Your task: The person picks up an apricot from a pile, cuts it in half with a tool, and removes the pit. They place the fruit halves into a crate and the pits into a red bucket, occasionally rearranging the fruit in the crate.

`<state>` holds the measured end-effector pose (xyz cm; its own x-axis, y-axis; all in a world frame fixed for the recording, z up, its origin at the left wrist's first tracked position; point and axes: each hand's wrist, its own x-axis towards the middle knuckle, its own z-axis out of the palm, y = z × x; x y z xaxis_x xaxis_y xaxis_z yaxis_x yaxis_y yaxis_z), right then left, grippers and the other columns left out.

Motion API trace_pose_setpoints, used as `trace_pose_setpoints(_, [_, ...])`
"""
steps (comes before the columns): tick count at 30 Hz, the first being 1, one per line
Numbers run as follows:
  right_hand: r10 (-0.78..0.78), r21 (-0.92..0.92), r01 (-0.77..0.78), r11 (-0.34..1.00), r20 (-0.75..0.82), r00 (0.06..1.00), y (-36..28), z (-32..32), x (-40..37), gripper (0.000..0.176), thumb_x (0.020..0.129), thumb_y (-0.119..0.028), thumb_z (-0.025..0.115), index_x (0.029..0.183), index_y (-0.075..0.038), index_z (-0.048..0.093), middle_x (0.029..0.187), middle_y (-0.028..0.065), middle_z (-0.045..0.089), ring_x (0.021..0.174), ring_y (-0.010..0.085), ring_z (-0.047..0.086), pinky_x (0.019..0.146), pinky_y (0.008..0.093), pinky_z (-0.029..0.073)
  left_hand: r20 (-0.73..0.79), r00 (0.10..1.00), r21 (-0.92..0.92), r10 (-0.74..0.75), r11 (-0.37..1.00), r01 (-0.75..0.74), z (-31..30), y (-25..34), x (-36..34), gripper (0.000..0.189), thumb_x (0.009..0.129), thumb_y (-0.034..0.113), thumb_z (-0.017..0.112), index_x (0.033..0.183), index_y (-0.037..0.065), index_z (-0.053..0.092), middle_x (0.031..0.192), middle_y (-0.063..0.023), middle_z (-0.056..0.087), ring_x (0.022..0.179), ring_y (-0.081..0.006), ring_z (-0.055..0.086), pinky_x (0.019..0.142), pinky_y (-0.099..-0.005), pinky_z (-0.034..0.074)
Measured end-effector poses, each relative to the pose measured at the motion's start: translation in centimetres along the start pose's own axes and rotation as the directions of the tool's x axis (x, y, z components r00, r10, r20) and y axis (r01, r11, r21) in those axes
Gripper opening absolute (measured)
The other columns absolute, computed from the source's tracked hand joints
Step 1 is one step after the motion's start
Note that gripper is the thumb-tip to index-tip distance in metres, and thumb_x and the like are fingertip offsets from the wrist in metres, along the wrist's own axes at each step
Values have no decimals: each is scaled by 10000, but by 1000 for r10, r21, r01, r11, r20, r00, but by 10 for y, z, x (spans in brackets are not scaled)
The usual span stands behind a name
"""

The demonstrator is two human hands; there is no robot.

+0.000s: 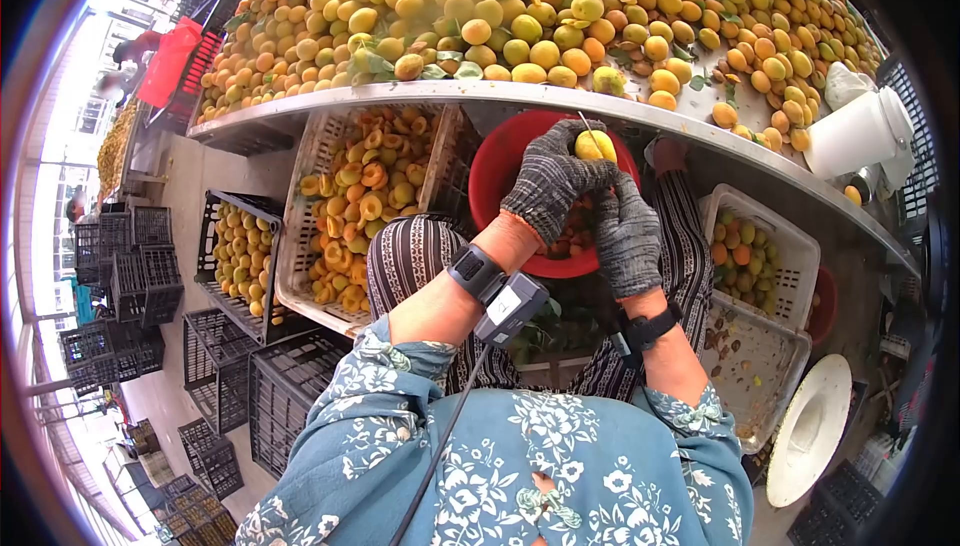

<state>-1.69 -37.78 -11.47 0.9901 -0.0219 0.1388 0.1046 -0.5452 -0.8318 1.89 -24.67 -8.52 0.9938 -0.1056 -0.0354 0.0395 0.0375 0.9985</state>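
My left hand [557, 178], in a grey knitted glove, is closed around a yellow apricot [596, 147] above the red basin [484, 171]. A thin dark sliver, perhaps a blade tip, sticks up beside the fruit; its lower part is hidden. Just below the apricot, my right hand [630, 238], in a matching glove, is closed with its fingers curled towards the left hand. What it grips is hidden. Pieces of fruit [575, 231] show low in the basin, between and under my hands.
A metal-edged table [400, 96] heaped with apricots [530, 26] runs across the front. Left stand a crate of halved apricots [365, 196] and a black crate [205, 246]. To the right are a pale crate [805, 236], a white bucket [850, 136] and a pale round lid-like object [808, 431].
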Motion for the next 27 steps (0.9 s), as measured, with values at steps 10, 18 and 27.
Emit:
trace_pose_setpoints(10, [159,-5,-159,987,114,981,-6,7,7,304,914,-274,547,1107,-43,592,905,257,629,859,409,608,715,457,481,13,972,-528,-233,824,204,0,-8,6,141,897,118,574,1005,31,601,894,-37,621,835,-138,589,809,-266,473])
trace_pose_setpoints(18, [223,609,-348,712,274,936,-12,3,-1,254,946,-215,521,1028,3,624,818,80,654,733,164,638,669,281,512,77,996,-510,-53,856,85,-3,-30,9,131,859,163,627,912,43,631,830,-37,634,781,-130,593,739,-272,487])
trace_pose_setpoints(27, [96,645,-252,721,268,959,-18,-13,-5,172,931,-147,564,981,1,636,834,16,625,755,84,525,671,238,441,43,996,-463,-73,882,85,-3,-32,10,159,893,162,557,836,21,606,815,-54,613,780,-151,584,756,-279,476])
